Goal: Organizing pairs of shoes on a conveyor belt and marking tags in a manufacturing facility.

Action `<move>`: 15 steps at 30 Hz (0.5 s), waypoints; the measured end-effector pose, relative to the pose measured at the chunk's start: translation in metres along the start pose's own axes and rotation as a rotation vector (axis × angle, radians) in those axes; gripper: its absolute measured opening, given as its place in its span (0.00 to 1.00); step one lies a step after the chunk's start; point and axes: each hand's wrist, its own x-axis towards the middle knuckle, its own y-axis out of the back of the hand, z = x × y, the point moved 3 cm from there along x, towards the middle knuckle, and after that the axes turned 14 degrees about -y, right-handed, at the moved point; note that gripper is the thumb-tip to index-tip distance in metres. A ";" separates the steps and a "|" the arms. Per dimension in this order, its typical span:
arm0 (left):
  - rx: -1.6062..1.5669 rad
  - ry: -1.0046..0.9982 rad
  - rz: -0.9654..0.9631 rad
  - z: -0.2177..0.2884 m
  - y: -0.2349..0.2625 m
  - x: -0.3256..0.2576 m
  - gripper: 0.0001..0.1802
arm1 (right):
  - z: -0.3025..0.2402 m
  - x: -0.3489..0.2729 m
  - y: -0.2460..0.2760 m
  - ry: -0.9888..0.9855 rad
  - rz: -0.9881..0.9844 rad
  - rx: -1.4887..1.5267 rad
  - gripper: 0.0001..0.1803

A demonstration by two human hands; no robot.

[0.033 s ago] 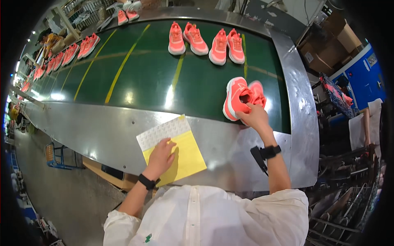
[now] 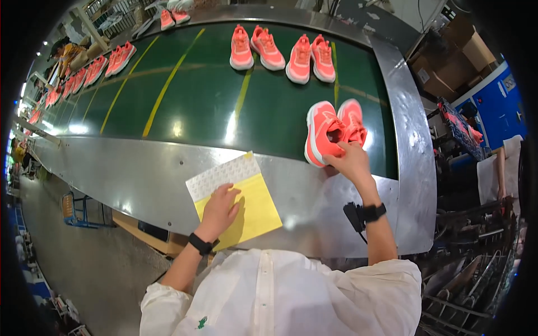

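Observation:
My right hand (image 2: 354, 163) grips a pair of coral sneakers by their heel collars, at the near right of the green conveyor belt. The left shoe (image 2: 318, 137) shows its white sole side. Its mate (image 2: 351, 115) stands close beside it, its heel partly hidden by my fingers. My left hand (image 2: 219, 211) rests on a yellow sheet (image 2: 259, 210) with its fingers loosely spread. A strip of small whitish stickers (image 2: 224, 176) covers the sheet's far part. The sheet lies on the metal table edge (image 2: 151, 173).
Two more pairs of coral sneakers, one pair (image 2: 256, 49) left of the other (image 2: 311, 59), stand across the green belt (image 2: 196, 101). Farther left several more shoes (image 2: 120, 57) line the belt. A wire rack (image 2: 465, 291) stands at the right, a blue stool (image 2: 84, 210) at the left.
The whole view has shifted very slightly. The sneakers under my right hand sit a touch more upright; both hands keep their places.

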 end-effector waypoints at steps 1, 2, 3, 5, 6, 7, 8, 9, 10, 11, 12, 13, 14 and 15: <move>-0.021 -0.033 0.065 0.002 0.003 0.004 0.22 | -0.010 -0.027 0.017 0.066 0.076 -0.025 0.24; -0.045 -0.069 0.127 0.008 0.005 0.010 0.23 | -0.019 -0.051 0.028 0.128 0.123 -0.027 0.22; -0.212 0.049 0.113 0.020 0.008 0.019 0.25 | -0.028 -0.074 0.033 0.192 0.164 -0.025 0.20; -0.498 0.214 0.131 0.039 -0.003 0.031 0.32 | -0.044 -0.117 0.029 0.248 0.154 0.029 0.19; -0.622 0.252 0.158 0.044 -0.013 0.034 0.36 | -0.049 -0.135 0.026 0.301 0.178 0.081 0.18; -0.628 0.272 0.146 0.049 -0.022 0.036 0.36 | -0.051 -0.151 0.015 0.308 0.067 0.112 0.19; -0.652 0.286 0.080 0.055 -0.033 0.038 0.41 | -0.050 -0.164 0.007 0.306 -0.040 0.141 0.19; -0.674 0.300 0.017 0.059 -0.041 0.037 0.46 | -0.052 -0.176 0.004 0.292 -0.059 0.139 0.19; -0.684 0.313 0.002 0.059 -0.044 0.037 0.46 | -0.056 -0.185 0.000 0.326 -0.100 0.180 0.19; -0.673 0.297 -0.020 0.058 -0.043 0.035 0.49 | -0.056 -0.191 -0.001 0.360 -0.139 0.222 0.19; -0.662 0.280 -0.040 0.058 -0.040 0.035 0.51 | -0.051 -0.192 -0.001 0.348 -0.155 0.220 0.19; -0.773 0.343 -0.018 0.057 -0.036 0.033 0.52 | -0.043 -0.192 0.000 0.312 -0.185 0.302 0.19; -0.778 0.356 -0.026 0.056 -0.035 0.031 0.52 | -0.036 -0.192 0.003 0.275 -0.214 0.383 0.20; -0.761 0.349 -0.027 0.054 -0.035 0.029 0.51 | -0.032 -0.193 0.011 0.273 -0.166 0.366 0.19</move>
